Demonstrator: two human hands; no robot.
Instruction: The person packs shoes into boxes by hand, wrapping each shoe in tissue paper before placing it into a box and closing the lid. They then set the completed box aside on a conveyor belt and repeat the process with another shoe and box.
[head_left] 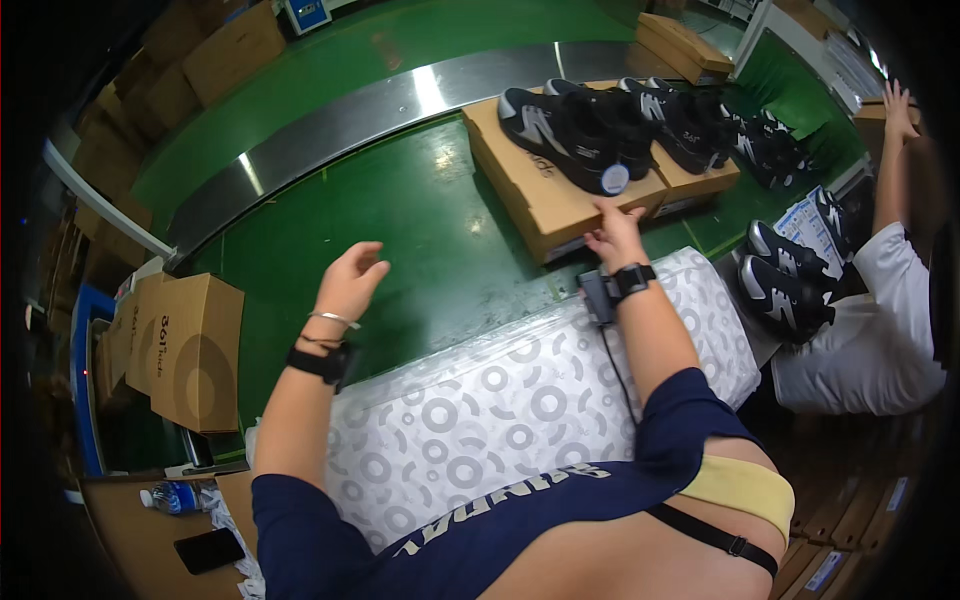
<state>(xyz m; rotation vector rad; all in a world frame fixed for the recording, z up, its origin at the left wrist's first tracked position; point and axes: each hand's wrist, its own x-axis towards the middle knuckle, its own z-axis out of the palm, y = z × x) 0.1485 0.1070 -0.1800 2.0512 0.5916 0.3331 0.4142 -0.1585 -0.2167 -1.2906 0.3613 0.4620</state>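
My left hand point(352, 280) hovers over the green work surface with nothing in it, thumb and fingers apart. At the near end of a brown shoebox point(510, 185), my right hand point(617, 238) grips the box edge. A pair of black and grey sneakers point(560, 140) rests on this box's lid, and a round white tag point(614, 179) hangs at the nearer heel. Right beside it, a second shoebox point(690, 185) carries another pair of black sneakers point(680, 125). A wad of white patterned wrapping paper point(480, 400) lies between my arms and along the near edge.
A metal rail point(380, 105) runs behind the green surface point(400, 200). More black sneakers point(785, 290) stand at the right, beside a co-worker in a white shirt point(850, 340). An upright brown carton point(195, 350) is at the left; a water bottle point(180, 497) and a phone point(209, 551) lie below.
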